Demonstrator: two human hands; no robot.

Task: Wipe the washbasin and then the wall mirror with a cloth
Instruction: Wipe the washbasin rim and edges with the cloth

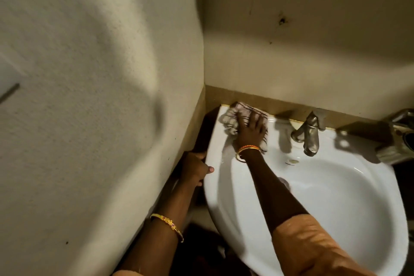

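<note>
The basin step is in hand: the right hand (250,129) presses flat, straight fingers on the crumpled striped cloth (233,119) at the glossy white basin (336,186) back-left corner, the left hand (195,168) grips the rim, and next the sweep likely runs toward the metal tap (307,135) right of the fingers.

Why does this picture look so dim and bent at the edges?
Head view: warm, low light; the tap casts hard shadows on the washbasin; the wide lens bows the wall; the cloth under the right hand is slightly motion-blurred.
</note>
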